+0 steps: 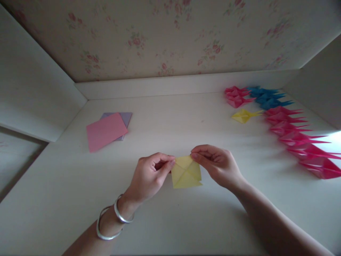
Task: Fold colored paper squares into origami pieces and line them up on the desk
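A small square of yellow origami paper with diagonal creases is held up between my two hands, just above the white table. My left hand pinches its upper left corner between thumb and forefinger. At the upper right corner, my right hand grips it the same way. The lower right corner shows a slight gap between layers, so the paper looks folded. Two silver bangles circle my left wrist.
Pink paper sheets lie over purple sheets at the left. Toward the right stand a folded yellow paper figure, several blue ones and several pink ones. A flowered wall rises behind the white table.
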The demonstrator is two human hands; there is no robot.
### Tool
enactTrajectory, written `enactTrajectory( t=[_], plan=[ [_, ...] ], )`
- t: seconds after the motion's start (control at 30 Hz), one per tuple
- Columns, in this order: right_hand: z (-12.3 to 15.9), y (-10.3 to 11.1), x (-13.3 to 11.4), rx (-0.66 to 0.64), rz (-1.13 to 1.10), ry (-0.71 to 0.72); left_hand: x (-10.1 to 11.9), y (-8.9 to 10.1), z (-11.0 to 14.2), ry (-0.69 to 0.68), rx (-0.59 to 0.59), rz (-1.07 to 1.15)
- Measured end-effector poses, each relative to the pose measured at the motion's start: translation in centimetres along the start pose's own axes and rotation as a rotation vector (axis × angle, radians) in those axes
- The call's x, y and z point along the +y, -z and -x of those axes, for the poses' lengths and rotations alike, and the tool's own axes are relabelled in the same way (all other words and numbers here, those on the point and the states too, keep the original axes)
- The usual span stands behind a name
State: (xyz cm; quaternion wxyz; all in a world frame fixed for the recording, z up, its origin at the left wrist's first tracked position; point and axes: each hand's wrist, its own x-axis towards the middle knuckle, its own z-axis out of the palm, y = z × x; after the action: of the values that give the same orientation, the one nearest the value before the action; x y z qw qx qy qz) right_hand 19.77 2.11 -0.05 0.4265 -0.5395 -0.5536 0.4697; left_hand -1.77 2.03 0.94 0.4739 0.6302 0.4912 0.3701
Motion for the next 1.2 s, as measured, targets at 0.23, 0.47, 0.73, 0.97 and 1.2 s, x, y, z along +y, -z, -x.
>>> enactTrajectory(
  t=[0.23, 0.47, 0.73, 0.97, 1.2],
  plan=[
    [-0.12, -0.15, -0.06, -0.047, -0.140, -0.075, -0.07, -0.06, -0.09, 0.005, 0.026, 0.005],
    [-0.27, -0.24, 0.22, -0.138, -0.166, -0.143, 0.11, -0.08, 0.05, -0.005, 0.010, -0.034],
    [-0.34, 0.10, 0.40, -0.136, -0.076, -0.103, -0.10, -0.21, -0.34, 0.181, -0.122, 0.195],
    [-0.18, -0.02, -0.02, -0.182, -0.071, -0.092, -0.20, -0.37, -0.36, 0.110, -0.088, 0.018],
    [-0.04, -0.12, -0.10, -0.225, -0.001, -0.105, 0.27, -0.40, -0.30, 0.036, -0.137, -0.093]
  ],
)
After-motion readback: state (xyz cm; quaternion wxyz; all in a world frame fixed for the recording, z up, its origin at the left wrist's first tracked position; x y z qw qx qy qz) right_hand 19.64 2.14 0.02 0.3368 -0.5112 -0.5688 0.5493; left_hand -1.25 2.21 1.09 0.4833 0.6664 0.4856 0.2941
